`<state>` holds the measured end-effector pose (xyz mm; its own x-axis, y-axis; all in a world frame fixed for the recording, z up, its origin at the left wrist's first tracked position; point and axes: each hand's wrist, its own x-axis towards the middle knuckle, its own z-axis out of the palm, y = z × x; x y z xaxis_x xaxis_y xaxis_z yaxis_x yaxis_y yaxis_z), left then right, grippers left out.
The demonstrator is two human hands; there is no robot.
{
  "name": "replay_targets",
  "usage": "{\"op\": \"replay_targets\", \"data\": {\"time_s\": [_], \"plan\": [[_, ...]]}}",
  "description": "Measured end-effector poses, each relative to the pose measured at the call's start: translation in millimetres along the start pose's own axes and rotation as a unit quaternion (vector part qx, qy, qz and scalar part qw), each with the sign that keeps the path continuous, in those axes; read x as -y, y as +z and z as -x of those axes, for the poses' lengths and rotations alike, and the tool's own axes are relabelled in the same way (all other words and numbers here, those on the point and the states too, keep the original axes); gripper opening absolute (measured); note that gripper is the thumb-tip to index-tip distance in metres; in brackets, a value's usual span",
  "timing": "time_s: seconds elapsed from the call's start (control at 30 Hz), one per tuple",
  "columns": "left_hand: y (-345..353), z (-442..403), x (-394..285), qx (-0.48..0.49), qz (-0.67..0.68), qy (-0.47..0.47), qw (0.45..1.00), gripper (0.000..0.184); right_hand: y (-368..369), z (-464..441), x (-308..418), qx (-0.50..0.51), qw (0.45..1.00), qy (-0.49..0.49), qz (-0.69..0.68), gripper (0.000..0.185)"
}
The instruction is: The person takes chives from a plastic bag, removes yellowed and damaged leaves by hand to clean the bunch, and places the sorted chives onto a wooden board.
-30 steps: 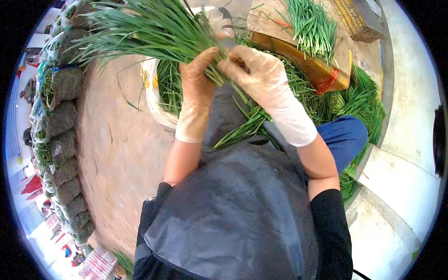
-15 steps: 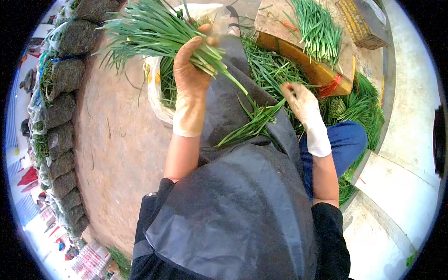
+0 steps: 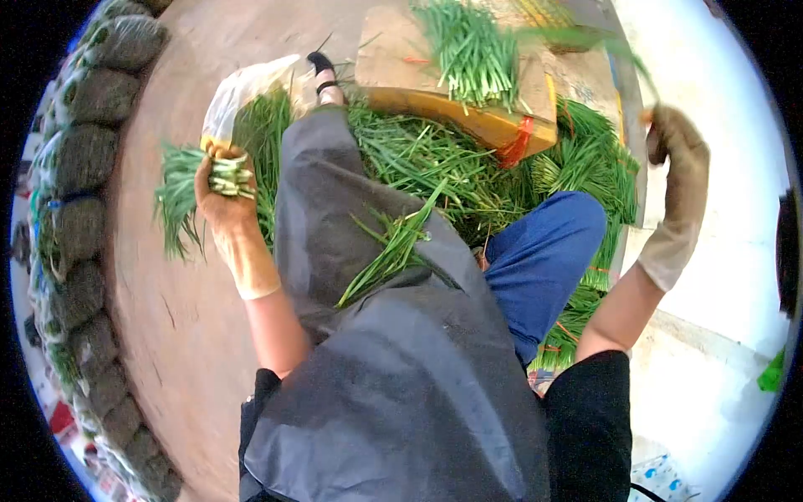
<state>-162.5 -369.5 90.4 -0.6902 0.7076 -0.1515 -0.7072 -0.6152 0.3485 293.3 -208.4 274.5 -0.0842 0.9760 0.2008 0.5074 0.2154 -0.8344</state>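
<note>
At the left, my left hand (image 3: 227, 201), in a tan-and-cream glove, is closed around a bunch of garlic chives (image 3: 180, 180). Their pale cut ends face right and the green leaves hang left. My right hand (image 3: 682, 163), gloved and stained brown, is raised far to the right with fingers pinched. From it a blurred strand of chive leaves (image 3: 623, 46) trails up and left. Some loose chives (image 3: 393, 251) lie across the dark apron (image 3: 385, 376) on my lap, apart from both hands.
Ahead, a bundle of chives (image 3: 473, 58) lies on a wooden board (image 3: 393, 58) with red ties (image 3: 516, 142) at its edge. A heap of chives (image 3: 427, 155) lies below it. Tied bundles (image 3: 585, 167) are at the right, a white bag (image 3: 238, 92) at left, and dark sacks (image 3: 84, 159) line the far left.
My left hand has moved left and down with its bunch, now turned with cut ends facing right. My right hand has swung up and right, with chive leaves trailing. The view has shifted right.
</note>
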Motion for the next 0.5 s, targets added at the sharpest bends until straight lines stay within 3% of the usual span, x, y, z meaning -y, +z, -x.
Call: {"op": "replay_targets", "data": {"time_s": [0.03,0.07,0.13,0.2,0.27,0.3,0.37,0.4,0.43,0.47,0.5], "plan": [[3,6,9,0.036,0.05,-0.038,0.997,0.029,3,-7,10,-0.038,0.999,-0.012,0.008,0.032],[5,10,18,0.031,0.008,-0.024,0.999,0.03,14,-17,20,-0.073,0.997,-0.025,0.016,0.037],[12,21,38,0.073,0.029,-0.128,0.989,0.036,62,-76,-34,-0.181,0.957,-0.161,0.161,0.029],[15,28,55,0.06,-0.009,-0.123,0.991,0.044,111,-125,-98,-0.254,0.883,-0.171,0.357,0.038],[25,41,70,0.036,-0.145,-0.097,0.984,0.049,151,-118,-100,-0.063,0.918,-0.016,0.391,0.05],[31,50,76,0.016,-0.185,-0.109,0.977,0.05,170,-112,-117,-0.048,0.923,-0.021,0.381,0.05],[34,58,85,0.016,-0.211,-0.152,0.965,0.051,207,-94,-150,0.102,0.919,-0.035,0.379,0.053],[31,59,89,0.035,-0.194,-0.188,0.962,0.049,216,-76,-141,0.235,0.92,-0.071,0.305,0.057],[34,63,92,0.047,-0.205,-0.216,0.953,0.047,206,-32,-61,0.324,0.941,0.093,0.041,0.055],[33,69,94,0.058,-0.212,-0.252,0.942,0.046,227,-13,-68,0.446,0.874,0.073,-0.179,0.051],[31,72,96,0.083,-0.218,-0.299,0.925,0.041,237,7,-60,0.482,0.845,0.089,-0.215,0.049]]}}
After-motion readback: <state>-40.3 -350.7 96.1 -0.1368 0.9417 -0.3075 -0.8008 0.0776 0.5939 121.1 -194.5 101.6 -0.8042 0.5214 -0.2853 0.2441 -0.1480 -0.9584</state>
